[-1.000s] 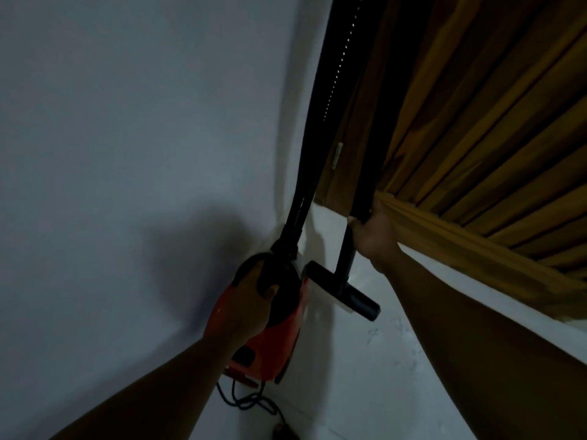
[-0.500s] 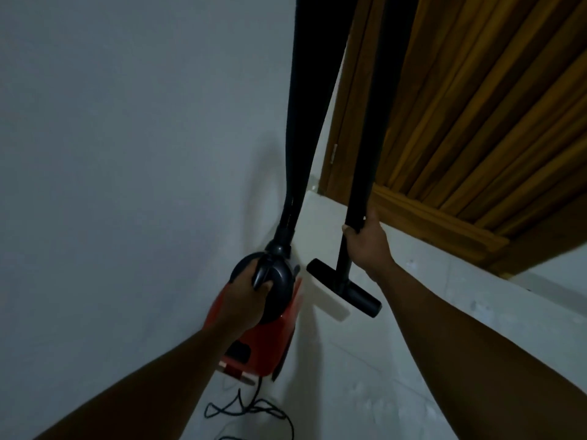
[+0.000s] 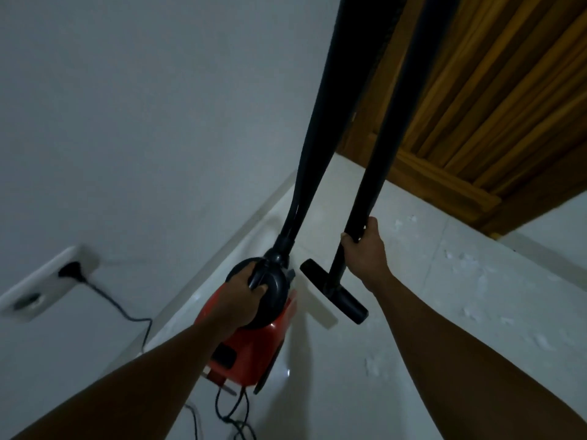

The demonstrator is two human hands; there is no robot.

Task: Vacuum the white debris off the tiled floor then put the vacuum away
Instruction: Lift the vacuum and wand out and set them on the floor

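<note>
The red and black vacuum cleaner (image 3: 251,350) hangs above the tiled floor by the wall. My left hand (image 3: 236,300) grips its black top handle. A black hose (image 3: 320,128) rises from the body out of the top of the view. My right hand (image 3: 365,252) is closed around the black wand (image 3: 387,134), just above the black floor nozzle (image 3: 333,295), which hangs off the floor. White debris (image 3: 467,265) lies scattered on the pale tiles to the right, with another patch of debris (image 3: 371,366) nearer me.
A white wall (image 3: 143,122) fills the left. A wall socket (image 3: 47,281) holds a black plug, and its cord (image 3: 133,315) runs down to the vacuum's loose cable (image 3: 235,417) on the floor. A wooden door (image 3: 495,100) stands at the upper right.
The view has swung left and down, bringing the wall socket and more debris-strewn floor into sight. Both hands keep the same grips on the vacuum body and wand.
</note>
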